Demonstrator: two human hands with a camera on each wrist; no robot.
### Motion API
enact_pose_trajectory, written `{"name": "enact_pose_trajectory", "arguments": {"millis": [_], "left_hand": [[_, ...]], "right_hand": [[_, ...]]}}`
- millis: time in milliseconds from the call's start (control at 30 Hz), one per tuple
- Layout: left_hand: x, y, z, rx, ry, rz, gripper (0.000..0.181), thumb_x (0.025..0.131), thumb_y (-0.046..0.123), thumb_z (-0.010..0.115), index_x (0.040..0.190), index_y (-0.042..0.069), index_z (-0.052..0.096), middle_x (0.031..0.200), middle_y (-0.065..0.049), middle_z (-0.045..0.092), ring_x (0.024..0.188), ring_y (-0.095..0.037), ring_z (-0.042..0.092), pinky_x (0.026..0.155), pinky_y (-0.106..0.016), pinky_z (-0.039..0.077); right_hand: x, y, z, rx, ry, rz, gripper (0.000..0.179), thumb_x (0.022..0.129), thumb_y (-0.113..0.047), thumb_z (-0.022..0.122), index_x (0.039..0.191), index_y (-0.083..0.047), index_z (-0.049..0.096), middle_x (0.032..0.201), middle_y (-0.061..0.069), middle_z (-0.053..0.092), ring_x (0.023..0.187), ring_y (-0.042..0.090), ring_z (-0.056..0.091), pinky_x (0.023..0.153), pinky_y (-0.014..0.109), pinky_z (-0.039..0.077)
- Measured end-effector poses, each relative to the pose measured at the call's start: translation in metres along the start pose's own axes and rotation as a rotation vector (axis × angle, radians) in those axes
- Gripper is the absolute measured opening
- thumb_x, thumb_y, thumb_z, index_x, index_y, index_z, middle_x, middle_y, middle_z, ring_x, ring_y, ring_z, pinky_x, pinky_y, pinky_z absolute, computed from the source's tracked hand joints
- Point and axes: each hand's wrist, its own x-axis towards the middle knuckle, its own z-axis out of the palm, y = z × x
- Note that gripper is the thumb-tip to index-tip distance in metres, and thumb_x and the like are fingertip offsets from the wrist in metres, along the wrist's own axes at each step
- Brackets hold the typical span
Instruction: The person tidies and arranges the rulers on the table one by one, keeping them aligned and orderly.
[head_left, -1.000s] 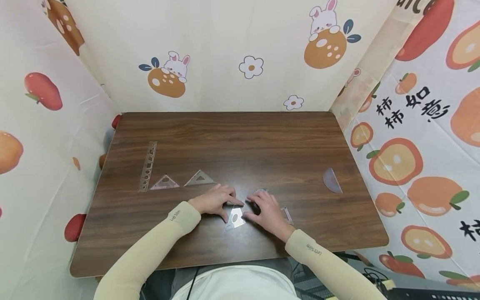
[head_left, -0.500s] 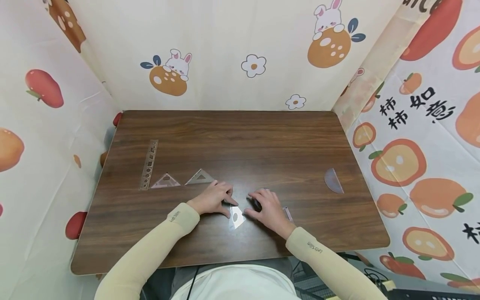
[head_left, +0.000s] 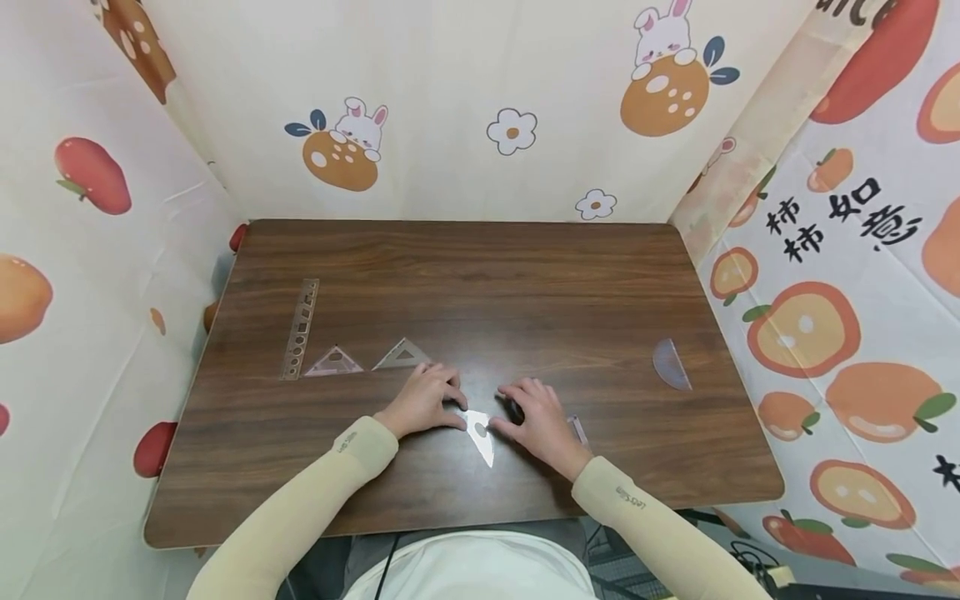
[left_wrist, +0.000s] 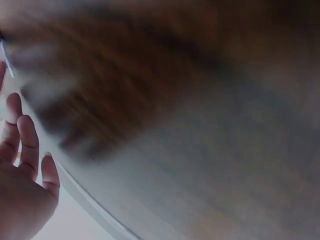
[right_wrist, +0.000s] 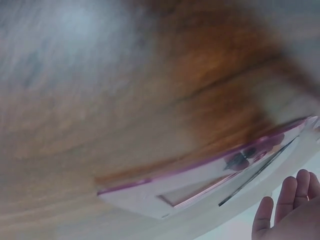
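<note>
A clear plastic set square [head_left: 481, 440] with a triangular outline shines near the table's front middle. My left hand [head_left: 429, 400] pinches its upper left edge between thumb and fingers. In the left wrist view, a thin bright edge [left_wrist: 7, 57] shows by the fingertips at the far left. Just right of the set square is my right hand [head_left: 536, 421], its fingers spread and bent loosely, the thumb close to the square's edge; contact is unclear. Beneath this hand lies a pink-edged clear piece [right_wrist: 195, 175], whose end [head_left: 577, 431] shows past the wrist in the head view.
On the brown table [head_left: 480, 283], a clear stencil ruler [head_left: 300, 329] lies at the left. Beside it are a pinkish set square [head_left: 333, 362] and a clear set square [head_left: 402, 354]. A protractor [head_left: 671, 364] lies at the right. Printed curtains enclose the table.
The set square under my left hand has turned, its lower tip swinging rightward. My left hand has shifted slightly left. The right hand stays nearly in place; the view has moved a little.
</note>
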Motion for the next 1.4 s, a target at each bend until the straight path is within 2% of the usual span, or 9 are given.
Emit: {"name": "enact_pose_trajectory", "arguments": {"millis": [267,433,600,800,1000,1233,1400], "left_hand": [[-0.010,0.013,0.008,-0.028,0.061,-0.166,0.025,0.063,0.049,0.083,0.075,0.028,0.073,0.078,0.013,0.056,0.079,-0.010,0.049,0.078,-0.034,0.033],[-0.013,0.020,0.010,-0.001,0.091,-0.226,0.025,0.064,0.048,0.083,0.073,0.027,0.073,0.077,0.013,0.059,0.078,-0.011,0.049,0.076,-0.033,0.032],[-0.017,0.025,0.011,0.004,0.125,-0.270,0.023,0.065,0.048,0.083,0.070,0.028,0.073,0.075,0.012,0.060,0.076,-0.010,0.048,0.075,-0.033,0.032],[-0.020,0.030,0.011,0.016,0.122,-0.302,0.018,0.070,0.045,0.081,0.070,0.029,0.074,0.075,0.012,0.059,0.075,-0.009,0.048,0.076,-0.032,0.032],[-0.020,0.033,0.011,0.014,0.117,-0.285,0.025,0.069,0.046,0.082,0.083,0.026,0.078,0.079,0.011,0.061,0.078,-0.011,0.050,0.075,-0.032,0.031],[-0.019,0.036,0.010,0.027,0.113,-0.258,0.036,0.069,0.046,0.081,0.095,0.022,0.078,0.083,0.007,0.064,0.080,-0.012,0.052,0.074,-0.033,0.032],[-0.019,0.038,0.011,-0.019,0.125,-0.303,0.039,0.067,0.043,0.083,0.098,0.020,0.078,0.086,0.006,0.065,0.081,-0.014,0.053,0.073,-0.032,0.031]], "right_hand": [[-0.009,-0.007,0.004,-0.006,0.002,0.031,0.052,0.077,-0.049,0.075,0.116,-0.015,0.068,0.105,-0.002,0.062,0.101,0.016,0.055,0.090,0.040,0.043],[-0.013,-0.007,0.007,-0.041,0.021,0.050,0.051,0.075,-0.049,0.077,0.112,-0.014,0.069,0.099,-0.002,0.061,0.095,0.016,0.053,0.085,0.038,0.042],[-0.019,-0.008,0.010,-0.087,-0.004,0.072,0.050,0.075,-0.051,0.076,0.110,-0.014,0.071,0.095,-0.004,0.059,0.090,0.014,0.052,0.081,0.035,0.040],[-0.021,-0.010,0.011,-0.114,0.031,0.075,0.044,0.072,-0.044,0.080,0.104,-0.014,0.074,0.090,-0.004,0.061,0.088,0.015,0.054,0.075,0.032,0.037],[-0.020,-0.016,0.015,-0.123,0.050,0.098,0.039,0.074,-0.041,0.081,0.102,-0.015,0.075,0.089,-0.003,0.063,0.086,0.016,0.056,0.072,0.033,0.036],[-0.017,-0.023,0.021,-0.055,0.068,0.165,0.033,0.075,-0.035,0.081,0.100,-0.015,0.074,0.085,-0.003,0.063,0.081,0.015,0.055,0.074,0.032,0.033],[-0.015,-0.025,0.024,-0.025,0.080,0.206,0.029,0.074,-0.033,0.081,0.098,-0.017,0.074,0.084,-0.003,0.063,0.080,0.013,0.054,0.074,0.031,0.029]]}}
